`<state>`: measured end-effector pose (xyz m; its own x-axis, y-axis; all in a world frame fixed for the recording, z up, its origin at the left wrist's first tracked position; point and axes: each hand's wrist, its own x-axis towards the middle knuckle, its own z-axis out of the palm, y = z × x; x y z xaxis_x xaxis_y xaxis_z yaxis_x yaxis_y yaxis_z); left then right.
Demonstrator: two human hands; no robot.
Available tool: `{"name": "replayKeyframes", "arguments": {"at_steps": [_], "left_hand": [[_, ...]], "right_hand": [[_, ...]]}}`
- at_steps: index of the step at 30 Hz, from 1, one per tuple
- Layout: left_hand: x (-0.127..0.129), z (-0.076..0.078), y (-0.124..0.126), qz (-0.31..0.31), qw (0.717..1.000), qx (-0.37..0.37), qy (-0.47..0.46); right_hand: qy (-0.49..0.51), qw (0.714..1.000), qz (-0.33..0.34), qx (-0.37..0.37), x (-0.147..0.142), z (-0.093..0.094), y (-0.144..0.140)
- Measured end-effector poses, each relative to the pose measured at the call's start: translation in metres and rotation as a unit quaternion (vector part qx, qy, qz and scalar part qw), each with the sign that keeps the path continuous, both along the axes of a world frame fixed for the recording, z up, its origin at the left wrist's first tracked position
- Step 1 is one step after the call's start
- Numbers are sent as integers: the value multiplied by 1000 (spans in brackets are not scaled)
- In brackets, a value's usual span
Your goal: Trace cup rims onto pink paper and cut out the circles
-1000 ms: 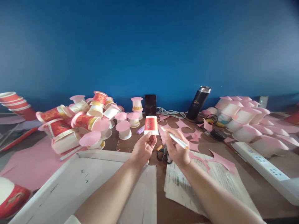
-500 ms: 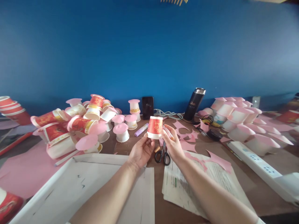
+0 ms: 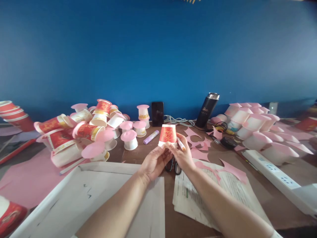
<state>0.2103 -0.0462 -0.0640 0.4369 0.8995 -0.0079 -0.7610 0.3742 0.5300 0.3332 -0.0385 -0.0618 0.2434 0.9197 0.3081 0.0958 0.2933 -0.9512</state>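
Soft even daylight, faint shadows; wide-angle bending at edges, corners perhaps slightly blurred.

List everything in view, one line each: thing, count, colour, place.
paper cup: one, red and white, upside down, held by both hands
pen: one, white, in right hand
scissors: one, black, under the hands
cup pile: many, red, white, pink-topped, left
pink-topped cups: many, right
phone: one, black, by wall
flask: one, black, by wall
power strip: one, white, right
papers: stack, white, near edge
left hand: grips cup
right hand: grips cup and pen
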Motion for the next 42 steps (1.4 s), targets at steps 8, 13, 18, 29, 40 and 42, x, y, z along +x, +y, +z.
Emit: {"name": "replayKeyframes", "arguments": {"at_steps": [8, 13, 18, 29, 40, 42], "left_hand": [[-9, 4, 6, 63, 993, -96, -34], [-14, 10, 10, 122, 982, -142, -25], [-16, 13, 10, 126, 978, -167, -20], [-1, 6, 0, 54, 994, -90, -22], [-7, 11, 3, 68, 984, -140, -82], [-8, 11, 4, 89, 983, -142, -81]], "right_hand": [[17, 997, 52, 53, 1, 1, -2], [52, 994, 76, 53, 0, -3, -1], [43, 999, 4, 6, 3, -8, 4], [100, 995, 26, 8, -3, -2, 2], [79, 996, 43, -3, -5, 5, -4], [71, 996, 47, 9, -5, 2, -2]]}}
